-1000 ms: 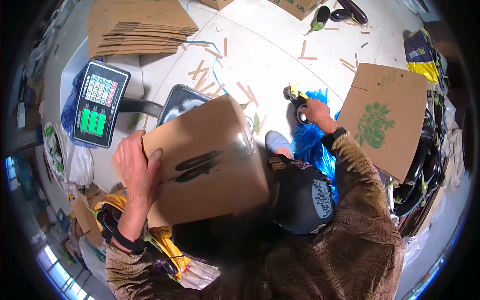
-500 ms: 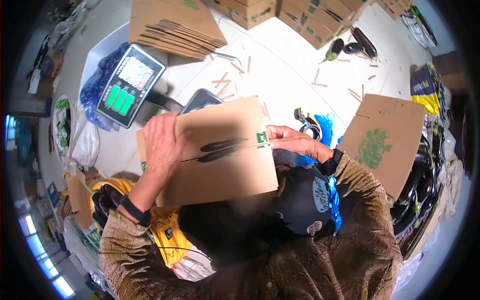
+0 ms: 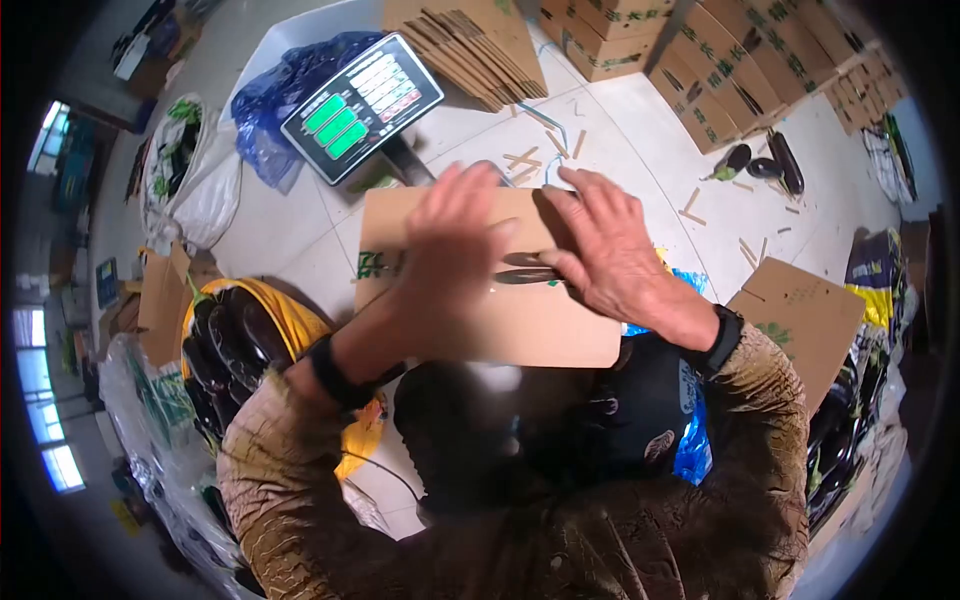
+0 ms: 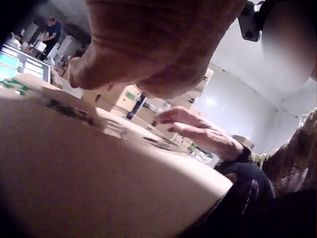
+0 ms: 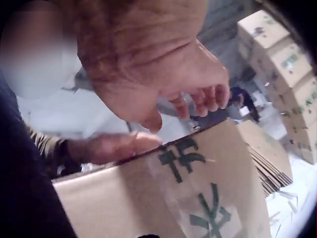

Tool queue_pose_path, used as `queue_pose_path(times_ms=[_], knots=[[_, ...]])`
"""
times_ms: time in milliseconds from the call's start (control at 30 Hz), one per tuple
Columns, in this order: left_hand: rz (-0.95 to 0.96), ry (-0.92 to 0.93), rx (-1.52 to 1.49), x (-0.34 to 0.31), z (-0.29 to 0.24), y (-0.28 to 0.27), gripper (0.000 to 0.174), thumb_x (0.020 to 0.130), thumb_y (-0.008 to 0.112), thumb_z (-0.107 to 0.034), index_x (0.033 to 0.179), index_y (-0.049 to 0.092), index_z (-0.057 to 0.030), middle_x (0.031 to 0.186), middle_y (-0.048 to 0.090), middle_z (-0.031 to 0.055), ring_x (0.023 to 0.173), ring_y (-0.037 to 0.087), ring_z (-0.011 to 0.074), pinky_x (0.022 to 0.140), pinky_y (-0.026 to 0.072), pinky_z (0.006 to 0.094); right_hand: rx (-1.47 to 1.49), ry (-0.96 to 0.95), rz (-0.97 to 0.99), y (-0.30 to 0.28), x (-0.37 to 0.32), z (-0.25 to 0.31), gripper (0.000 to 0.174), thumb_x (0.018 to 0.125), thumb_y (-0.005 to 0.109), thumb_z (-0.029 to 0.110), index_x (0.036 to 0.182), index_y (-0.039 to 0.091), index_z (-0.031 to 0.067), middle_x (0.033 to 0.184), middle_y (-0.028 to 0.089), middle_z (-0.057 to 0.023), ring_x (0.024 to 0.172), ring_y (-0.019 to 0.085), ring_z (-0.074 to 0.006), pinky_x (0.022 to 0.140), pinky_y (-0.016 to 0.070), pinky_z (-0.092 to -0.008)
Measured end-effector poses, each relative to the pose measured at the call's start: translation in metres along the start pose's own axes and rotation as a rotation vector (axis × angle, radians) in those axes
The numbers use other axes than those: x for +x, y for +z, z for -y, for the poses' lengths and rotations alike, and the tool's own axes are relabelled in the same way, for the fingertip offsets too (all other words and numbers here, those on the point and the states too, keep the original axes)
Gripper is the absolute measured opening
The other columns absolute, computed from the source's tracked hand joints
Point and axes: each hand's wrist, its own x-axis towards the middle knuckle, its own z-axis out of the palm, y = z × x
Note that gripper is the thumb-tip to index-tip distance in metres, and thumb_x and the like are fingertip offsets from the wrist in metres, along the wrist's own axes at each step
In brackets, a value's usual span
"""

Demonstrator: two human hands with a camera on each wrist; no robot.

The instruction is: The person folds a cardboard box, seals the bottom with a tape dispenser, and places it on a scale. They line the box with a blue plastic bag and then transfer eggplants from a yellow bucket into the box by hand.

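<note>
Right before the person's body is a box (image 3: 500,335), its top, printed with dark eggplants, facing up and a green mark showing at its left edge. Over the left part of that top is the left hand (image 3: 450,240), fingers extended, gripping nothing; it is blurred, so whether it quite touches the card is hard to say. The right hand (image 3: 615,250) is over the right part, its fingers loosely spread, likewise without hold of anything. Clear tape (image 5: 173,198) with green characters runs down one side of the box in the right wrist view. Beyond the box, toward the left, stands a scale display (image 3: 362,108) with green panels, beside blue plastic (image 3: 265,110) and near a stack of flat cartons (image 3: 480,60). Farther right are piled boxes (image 3: 745,65), three loose eggplants (image 3: 765,168) near them on the floor (image 3: 650,150), among scattered card strips (image 3: 580,145). At the person's left lies a yellow bag (image 3: 290,315) with eggplants in it; at the right, a flat sheet (image 3: 800,310) of cardboard leans by more eggplants.
</note>
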Motion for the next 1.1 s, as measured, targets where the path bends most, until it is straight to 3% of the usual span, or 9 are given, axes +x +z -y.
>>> queue_pose_path(times_ms=[400, 633, 733, 800, 900, 1000, 1033, 1067, 1100], knots=[[-0.021, 0.052, 0.073, -0.01, 0.005, 0.02, 0.059, 0.093, 0.057, -0.027, 0.141, 0.037, 0.0007, 0.145, 0.038, 0.0186, 0.137, 0.031, 0.0379, 0.11, 0.0244, 0.0486, -0.192, 0.025, 0.082, 0.023, 0.015, 0.002, 0.053, 0.093, 0.054, 0.039, 0.137, 0.044, 0.0093, 0.117, 0.05, -0.0155, 0.104, 0.046, -0.0311, 0.09, 0.0329, -0.046], [0.037, -0.205, 0.217, -0.041, 0.08, -0.016, 0.06, 0.098, 0.048, -0.039, 0.147, 0.033, -0.0057, 0.152, 0.032, 0.0178, 0.142, 0.026, 0.0345, 0.113, 0.0207, 0.0506, -0.191, 0.006, 0.06, 0.022, 0.014, 0.002, 0.058, 0.092, 0.055, 0.044, 0.136, 0.044, 0.0073, 0.126, 0.05, -0.0154, 0.117, 0.044, -0.0315, 0.098, 0.0322, -0.0465], [0.034, -0.451, 0.066, -0.047, 0.079, -0.017, 0.061, 0.099, 0.045, -0.039, 0.149, 0.028, -0.0075, 0.152, 0.032, 0.0202, 0.141, 0.028, 0.0363, 0.113, 0.0232, 0.0482, -0.146, 0.005, 0.006, 0.025, 0.013, -0.004, 0.06, 0.091, 0.056, 0.044, 0.136, 0.044, 0.0067, 0.126, 0.05, -0.015, 0.118, 0.044, -0.0323, 0.099, 0.033, -0.0463], [-0.098, -0.525, -0.321, -0.046, 0.083, -0.018, 0.063, 0.097, 0.048, -0.039, 0.147, 0.03, -0.005, 0.139, 0.045, 0.0273, 0.12, 0.052, 0.0428, 0.102, 0.0373, 0.0538, -0.049, 0.024, -0.048, 0.023, 0.013, -0.017, 0.061, 0.091, 0.056, 0.044, 0.137, 0.043, 0.005, 0.126, 0.049, -0.0174, 0.118, 0.044, -0.0355, 0.1, 0.0348, -0.0455], [-0.02, -0.598, -0.288, -0.045, 0.086, -0.024, 0.054, 0.095, 0.054, -0.027, 0.141, 0.039, -0.0032, 0.13, 0.051, 0.032, 0.098, 0.063, 0.0459, 0.083, 0.051, 0.0521, 0.582, 0.426, 0.001, 0.029, -0.002, -0.047, 0.068, 0.096, 0.048, 0.049, 0.144, 0.035, 0.0026, 0.137, 0.045, -0.022, 0.126, 0.044, -0.0342, 0.104, 0.038, -0.0425], [-0.288, 0.199, 0.025, -0.063, 0.141, 0.002, 0.035, 0.084, 0.062, 0.003, 0.119, 0.057, 0.001, 0.13, 0.05, 0.0348, 0.089, 0.065, 0.0446, 0.062, 0.0568, 0.0419, 1.006, 0.653, 0.111, 0.022, -0.028, -0.057, 0.074, 0.098, 0.041, 0.056, 0.149, 0.029, 0.0049, 0.146, 0.04, -0.0199, 0.13, 0.042, -0.0297, 0.105, 0.0377, -0.0407], [-0.265, 0.159, -0.033, -0.062, 0.141, -0.003, 0.038, 0.091, 0.058, -0.008, 0.128, 0.052, -0.0006, 0.128, 0.053, 0.031, 0.093, 0.066, 0.0411, 0.07, 0.0569, 0.0411, 1.238, 0.663, 0.137, 0.043, -0.041, -0.078, 0.077, 0.097, 0.038, 0.06, 0.15, 0.029, 0.0047, 0.149, 0.037, -0.0183, 0.132, 0.041, -0.028, 0.106, 0.0371, -0.04], [0.034, -0.378, -0.255, -0.065, 0.144, -0.01, 0.047, 0.1, 0.046, -0.023, 0.138, 0.04, 0.0037, 0.133, 0.052, 0.0249, 0.119, 0.055, 0.0355, 0.098, 0.0453, 0.0363, 1.153, 0.706, 0.205, 0.055, -0.054, -0.093, 0.077, 0.098, 0.037, 0.06, 0.149, 0.031, 0.0025, 0.15, 0.036, -0.0183, 0.133, 0.04, -0.0273, 0.106, 0.0367, -0.0399], [-0.053, -0.595, -0.403, -0.058, 0.123, -0.028, 0.053, 0.1, 0.044, -0.032, 0.143, 0.036, -0.0026, 0.12, 0.062, 0.0218, 0.107, 0.063, 0.0322, 0.093, 0.0481, 0.0359, 1.08, 0.699, 0.251, 0.049, -0.062, -0.089, 0.082, 0.095, 0.041, 0.063, 0.147, 0.033, 0.0003, 0.149, 0.036, -0.0187, 0.133, 0.04, -0.0278, 0.107, 0.0363, -0.0394]])
